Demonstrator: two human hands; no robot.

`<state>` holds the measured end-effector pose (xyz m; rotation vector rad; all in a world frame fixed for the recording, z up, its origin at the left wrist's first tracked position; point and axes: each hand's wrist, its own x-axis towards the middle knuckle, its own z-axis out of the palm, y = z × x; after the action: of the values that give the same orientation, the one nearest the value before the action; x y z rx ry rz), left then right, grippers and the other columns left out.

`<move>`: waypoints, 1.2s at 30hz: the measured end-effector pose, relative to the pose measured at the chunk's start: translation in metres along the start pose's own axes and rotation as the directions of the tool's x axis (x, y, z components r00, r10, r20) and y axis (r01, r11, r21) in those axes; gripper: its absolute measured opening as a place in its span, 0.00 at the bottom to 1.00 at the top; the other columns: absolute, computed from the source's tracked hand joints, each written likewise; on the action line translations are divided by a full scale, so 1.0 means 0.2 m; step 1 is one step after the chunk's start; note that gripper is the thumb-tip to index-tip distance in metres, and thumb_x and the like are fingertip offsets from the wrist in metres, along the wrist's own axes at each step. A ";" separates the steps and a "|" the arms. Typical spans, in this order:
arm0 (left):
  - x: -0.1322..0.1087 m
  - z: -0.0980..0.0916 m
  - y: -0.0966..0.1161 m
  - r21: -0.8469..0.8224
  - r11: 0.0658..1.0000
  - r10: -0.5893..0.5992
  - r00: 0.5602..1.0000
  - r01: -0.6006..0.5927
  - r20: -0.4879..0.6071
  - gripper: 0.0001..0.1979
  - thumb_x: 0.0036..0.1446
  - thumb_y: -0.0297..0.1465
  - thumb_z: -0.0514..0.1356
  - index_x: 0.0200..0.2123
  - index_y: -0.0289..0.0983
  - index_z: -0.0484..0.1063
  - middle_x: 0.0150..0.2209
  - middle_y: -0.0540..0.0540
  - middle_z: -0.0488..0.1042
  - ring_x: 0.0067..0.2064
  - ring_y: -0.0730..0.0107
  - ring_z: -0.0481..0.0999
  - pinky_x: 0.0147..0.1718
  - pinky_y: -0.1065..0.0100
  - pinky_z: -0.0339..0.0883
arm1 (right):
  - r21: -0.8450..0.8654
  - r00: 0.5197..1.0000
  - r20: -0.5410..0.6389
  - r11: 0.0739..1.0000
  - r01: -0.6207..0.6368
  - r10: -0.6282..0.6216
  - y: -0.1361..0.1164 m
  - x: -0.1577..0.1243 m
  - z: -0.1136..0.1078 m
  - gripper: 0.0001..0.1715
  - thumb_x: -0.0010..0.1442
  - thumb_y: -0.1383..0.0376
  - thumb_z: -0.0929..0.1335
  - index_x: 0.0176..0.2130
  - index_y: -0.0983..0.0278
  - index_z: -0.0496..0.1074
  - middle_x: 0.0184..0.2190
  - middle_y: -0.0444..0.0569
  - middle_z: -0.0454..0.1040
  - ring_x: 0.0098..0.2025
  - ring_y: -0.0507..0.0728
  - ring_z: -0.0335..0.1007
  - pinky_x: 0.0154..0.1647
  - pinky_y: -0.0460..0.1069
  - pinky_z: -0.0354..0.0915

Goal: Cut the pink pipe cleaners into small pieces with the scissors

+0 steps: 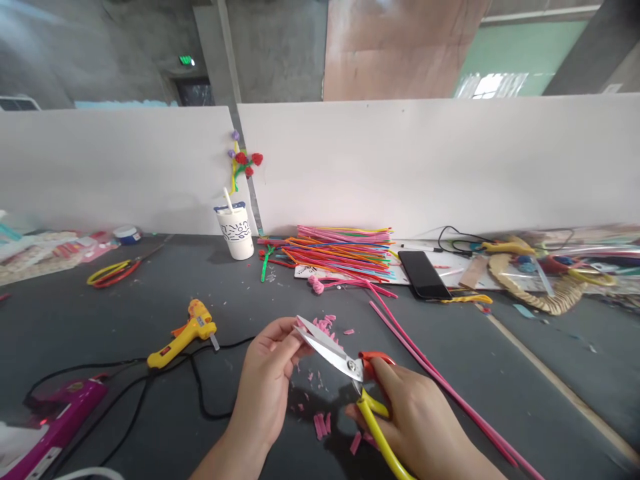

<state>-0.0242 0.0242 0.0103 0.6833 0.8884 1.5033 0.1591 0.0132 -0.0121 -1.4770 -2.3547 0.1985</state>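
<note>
My right hand (423,410) grips a pair of scissors (333,353) with red and yellow handles, the blades slightly apart and pointing left. Close to the blade tips, my left hand (270,377) pinches a small pink piece of pipe cleaner, mostly hidden by the fingers. Pink clippings (326,325) lie on the table behind the blades. Short pink pieces (320,425) are scattered between my hands. Two long pink pipe cleaners (433,370) stretch diagonally past my right hand. A pink fuzzy ball (317,285) rests farther back.
Left are a yellow glue gun (185,333), its black cord, a purple power strip (65,427) and pliers (114,273). At the back stand a white cup (236,233) and a pile of coloured pipe cleaners (340,250). A phone (424,275) and a woven ring (530,287) lie right.
</note>
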 end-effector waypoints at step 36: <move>-0.02 0.01 0.00 0.055 0.998 -0.015 0.999 0.013 0.039 0.03 0.50 0.28 0.60 0.29 0.34 0.74 0.28 0.47 0.74 0.32 0.71 0.72 0.34 0.69 0.65 | -0.043 0.999 -0.013 0.998 0.039 -0.039 0.02 -0.01 0.02 0.17 0.55 0.50 0.62 0.30 0.61 0.61 0.19 0.43 0.68 0.20 0.54 0.64 0.20 0.46 0.48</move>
<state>-0.0224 0.0198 0.0110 0.7425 0.9049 1.4531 0.1627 0.0132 -0.0185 -1.4454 -2.3883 0.1283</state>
